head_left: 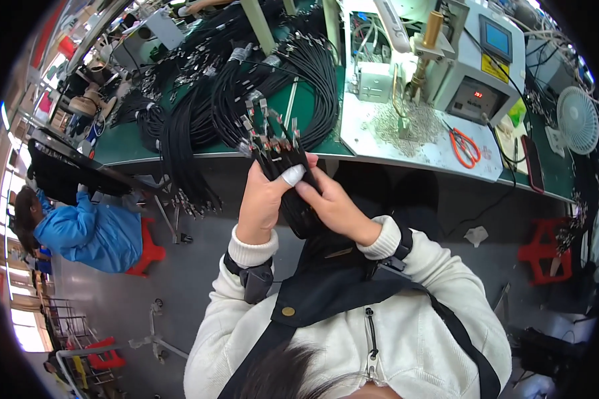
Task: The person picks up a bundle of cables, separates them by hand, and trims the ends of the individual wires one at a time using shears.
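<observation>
A bundle of black cables point(283, 163) with silvery metal connectors at its upper end is held upright before me, just off the bench's front edge. My left hand point(266, 199) wraps its left side, the thumb, covered in white tape, lying across the front. From the right, my right hand point(336, 205) grips the same bundle, its thumb close below the taped one. The fingers behind the cables are partly hidden. Right beyond the bundle, more black cables point(193, 120) lie in thick coils on the green bench top point(123, 149), some ends hanging over the edge.
At the right stands a grey machine point(476, 86) with a lit red display, on a white board point(359, 143) strewn with metal bits. Red-handled pliers point(464, 147), a phone point(532, 164) and a white fan point(578, 120) lie beyond. A person in blue point(90, 229) sits left; a red stool point(546, 253) stands right.
</observation>
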The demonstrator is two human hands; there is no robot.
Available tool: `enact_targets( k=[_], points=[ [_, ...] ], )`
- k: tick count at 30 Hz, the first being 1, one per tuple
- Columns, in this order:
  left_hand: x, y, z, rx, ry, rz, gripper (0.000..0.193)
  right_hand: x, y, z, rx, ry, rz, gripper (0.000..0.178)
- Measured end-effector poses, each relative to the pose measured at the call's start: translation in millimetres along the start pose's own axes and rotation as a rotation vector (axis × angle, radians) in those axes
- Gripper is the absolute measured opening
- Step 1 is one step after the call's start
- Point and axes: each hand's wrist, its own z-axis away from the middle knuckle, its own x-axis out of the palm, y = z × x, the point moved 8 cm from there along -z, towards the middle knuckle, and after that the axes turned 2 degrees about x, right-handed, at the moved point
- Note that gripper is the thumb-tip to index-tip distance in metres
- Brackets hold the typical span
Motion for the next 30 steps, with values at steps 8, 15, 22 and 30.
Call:
enact_targets(
  k=[8, 15, 22, 30],
  points=[
    [18, -42, 10, -0.147, -0.004, 0.063, 0.022, -32, 12, 18, 0.029, 0.071, 0.278, 0.028],
    [0, -46, 8, -0.196, -0.019, 0.007, 0.025, -62, 12, 33, 0.132, 0.247, -0.145, 0.028],
    [26, -67, 1, -0.178, -0.060, 0.012, 0.032, -51, 20, 27, -0.068, 0.167, 0.193, 0.024],
    [-14, -61, -10, -0.194, -0.033, -0.068, 0.031, -75, 13, 30, 0.173, 0.228, -0.160, 0.025]
  ],
)
